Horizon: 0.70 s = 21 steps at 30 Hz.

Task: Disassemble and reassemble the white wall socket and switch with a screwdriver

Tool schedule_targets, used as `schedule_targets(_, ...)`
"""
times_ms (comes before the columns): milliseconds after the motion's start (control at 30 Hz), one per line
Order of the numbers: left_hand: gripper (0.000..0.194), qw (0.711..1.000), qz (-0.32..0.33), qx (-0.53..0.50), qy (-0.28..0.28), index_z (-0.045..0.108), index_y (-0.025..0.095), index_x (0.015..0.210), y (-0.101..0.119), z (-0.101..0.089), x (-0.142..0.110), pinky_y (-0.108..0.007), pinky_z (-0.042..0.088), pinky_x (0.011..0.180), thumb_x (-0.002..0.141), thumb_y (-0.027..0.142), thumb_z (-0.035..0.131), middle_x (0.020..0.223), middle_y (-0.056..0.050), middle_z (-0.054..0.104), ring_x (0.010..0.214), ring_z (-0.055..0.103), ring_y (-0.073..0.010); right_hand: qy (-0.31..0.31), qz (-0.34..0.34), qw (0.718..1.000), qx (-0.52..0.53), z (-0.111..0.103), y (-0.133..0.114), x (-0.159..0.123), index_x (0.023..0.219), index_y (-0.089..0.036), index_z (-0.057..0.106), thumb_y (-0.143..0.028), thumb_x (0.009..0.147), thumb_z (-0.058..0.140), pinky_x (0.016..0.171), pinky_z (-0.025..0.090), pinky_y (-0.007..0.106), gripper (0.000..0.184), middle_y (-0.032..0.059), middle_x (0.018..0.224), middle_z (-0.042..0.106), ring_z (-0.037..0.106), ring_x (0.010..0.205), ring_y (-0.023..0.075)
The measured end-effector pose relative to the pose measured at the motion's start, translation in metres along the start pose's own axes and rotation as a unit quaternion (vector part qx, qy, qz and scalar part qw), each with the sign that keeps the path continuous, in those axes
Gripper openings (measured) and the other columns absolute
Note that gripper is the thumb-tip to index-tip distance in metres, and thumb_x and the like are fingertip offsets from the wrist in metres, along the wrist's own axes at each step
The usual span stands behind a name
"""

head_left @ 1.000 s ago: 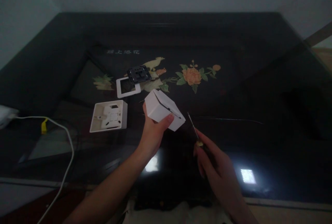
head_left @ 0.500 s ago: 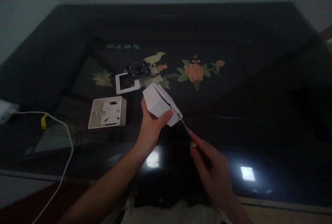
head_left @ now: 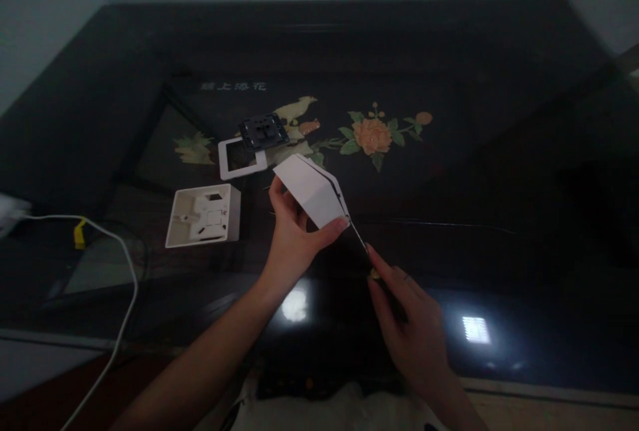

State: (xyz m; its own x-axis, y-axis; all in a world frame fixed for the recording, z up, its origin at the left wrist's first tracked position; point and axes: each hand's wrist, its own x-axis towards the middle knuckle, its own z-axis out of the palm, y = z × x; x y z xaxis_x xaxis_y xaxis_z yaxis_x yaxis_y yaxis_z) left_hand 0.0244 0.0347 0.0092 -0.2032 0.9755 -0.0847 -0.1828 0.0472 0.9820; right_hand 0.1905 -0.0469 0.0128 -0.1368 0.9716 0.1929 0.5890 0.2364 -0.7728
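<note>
**Screwdriver tip meets the seam of a white box**

From where I stand, the person's left hand (head_left: 292,238) is clamped on a white box (head_left: 308,193), thumb pressed along its near edge and fingers curled behind it. The box is held tilted above the dark table (head_left: 499,178), roughly in the middle of the near half. A dark gap runs along one side of it, between the body and a thin white panel.

The right hand (head_left: 414,324) is closed around the handle of a screwdriver (head_left: 359,238), finger and thumb together near its yellowish collar. The metal shaft points up and away, its end at the near corner of the box, right by the left thumb. How far it goes into the gap, I can't tell.

To the left of the box in hand sits another white box (head_left: 234,218), open side up, with pale fittings inside. Just beyond it lies a white frame (head_left: 224,161), with a black plate (head_left: 264,132) overlapping its far right corner. A white cable (head_left: 130,265) curves down the table's left side, a yellow tag (head_left: 79,234) beside it. A peony picture (head_left: 373,136) decorates the tabletop.
</note>
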Motion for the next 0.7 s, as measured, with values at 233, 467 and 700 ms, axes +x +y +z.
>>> schedule_targets(233, 0.097, 0.996, 0.057, 0.068, 0.012, 0.031, 0.028, 0.130, -0.003, -0.004, 0.003, -0.050, 0.042, 0.107, 0.056, 0.037, 0.092, 0.123, -0.008, 0.054, 0.120, 0.056, -0.0309, -0.006, -0.001, 0.999, -0.037, 0.004, 0.000, 0.000, 0.136, -0.012, 0.058, -0.015, 0.098, 0.046, 0.060, 0.059, 0.028, 0.040, 0.0115, 0.093, 0.075, 0.072, 0.074, 0.0182)
schedule_targets(467, 0.092, 0.980, 0.131, 0.139, 0.050, 0.033, 0.025, 0.130, -0.012, -0.003, 0.007, -0.044, 0.038, 0.109, 0.057, 0.022, 0.088, 0.129, -0.009, 0.050, 0.128, 0.049, -0.0299, -0.014, 0.033, 0.996, -0.081, 0.013, -0.007, 0.002, 0.136, -0.006, 0.058, -0.019, 0.100, 0.038, 0.054, 0.057, 0.032, 0.044, 0.0170, 0.092, 0.073, 0.071, 0.069, 0.0218)
schedule_targets(700, 0.094, 0.953, 0.153, 0.249, 0.078, 0.034, 0.022, 0.132, -0.016, -0.001, 0.007, -0.045, 0.039, 0.110, 0.055, 0.023, 0.088, 0.133, -0.012, 0.049, 0.126, 0.050, -0.0313, -0.023, 0.112, 0.991, 0.068, 0.023, -0.015, 0.004, 0.144, -0.020, 0.051, -0.021, 0.098, 0.037, 0.080, 0.061, 0.042, 0.048, 0.0134, 0.108, 0.073, 0.071, 0.100, 0.0260)
